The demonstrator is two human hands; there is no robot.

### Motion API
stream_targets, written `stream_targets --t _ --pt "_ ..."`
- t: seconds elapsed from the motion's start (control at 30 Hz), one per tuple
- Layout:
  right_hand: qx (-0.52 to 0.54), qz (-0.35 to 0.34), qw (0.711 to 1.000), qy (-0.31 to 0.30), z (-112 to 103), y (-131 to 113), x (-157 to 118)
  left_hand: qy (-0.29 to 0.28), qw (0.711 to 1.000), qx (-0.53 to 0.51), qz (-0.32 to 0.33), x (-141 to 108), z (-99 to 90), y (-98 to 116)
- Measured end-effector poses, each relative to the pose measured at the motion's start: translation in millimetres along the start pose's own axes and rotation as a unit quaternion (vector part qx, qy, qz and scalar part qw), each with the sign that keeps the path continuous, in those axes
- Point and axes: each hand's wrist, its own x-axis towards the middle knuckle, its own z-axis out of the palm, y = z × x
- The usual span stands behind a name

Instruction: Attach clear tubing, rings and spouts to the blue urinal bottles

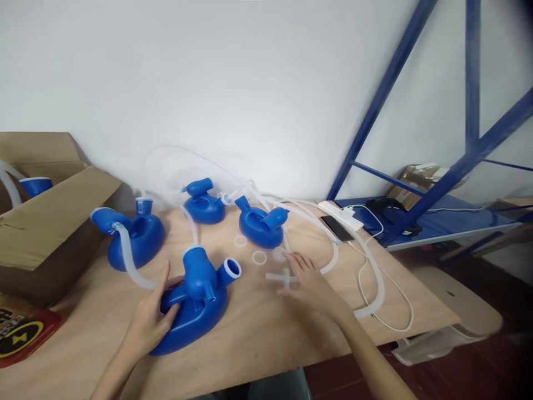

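Fingers of the left hand (147, 322) curl around part of the near blue bottle (200, 322), left of centre. Right hand (311, 284) is at the translucent connector (273, 276); fingers blurred, cannot tell whether pinching.

I count four blue plastic jugs (204, 316) on the counter (250, 339), two loose white rings (259, 264), one translucent cross-shaped fitting (285, 275), one black phone (338, 229), one white power strip (342, 215), two cardboard boxes (79, 203), one stool (462, 303) and two bare hands (147, 319). The pale tubes (381, 286) cross too much for me to number them.
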Motion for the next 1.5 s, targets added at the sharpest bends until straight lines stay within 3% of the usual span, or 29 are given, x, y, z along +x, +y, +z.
stream_targets --t 0.07,0.13,0.23,0.43,0.53,0.73,0.93,1.13,1.27,1.5 --pt "-0.009 0.022 0.996 -0.088 -3.9 17.9 -12.0 0.008 1.000 -0.006 -0.018 1.3 1.1 -0.1" --pt "0.020 0.043 0.992 -0.120 -0.7 24.0 -13.0 0.014 1.000 0.001 -0.028 2.5 2.5 -0.1" --pt "0.048 0.032 0.993 -0.101 3.1 16.6 -0.4 0.024 0.999 0.022 -0.017 3.1 3.7 -0.5" --pt "-0.013 -0.125 0.991 -0.051 -20.7 -25.8 47.1 0.018 0.999 0.030 0.003 2.2 1.3 -3.7" --pt "-0.069 -0.177 0.980 -0.058 -25.1 -50.3 72.1 0.014 0.999 0.030 0.020 2.7 -0.7 -4.2" --pt "-0.098 -0.244 0.958 -0.117 -8.0 -82.8 102.9 0.022 0.998 0.030 0.047 3.0 0.2 -5.4" --pt "-0.097 -0.308 0.940 -0.115 5.2 -85.7 121.2 0.031 0.997 0.018 0.062 2.3 2.9 -8.5" --pt "-0.128 -0.338 0.922 -0.137 20.2 -78.0 137.8 0.024 0.994 0.038 0.099 1.9 4.5 -8.7" --pt "-0.096 -0.357 0.916 -0.155 27.1 -74.4 142.8 0.019 0.993 0.049 0.110 1.2 5.9 -7.0" --pt "0.034 -0.260 0.942 -0.210 36.6 -73.4 131.4 0.036 0.988 0.067 0.136 3.1 5.9 -1.7"
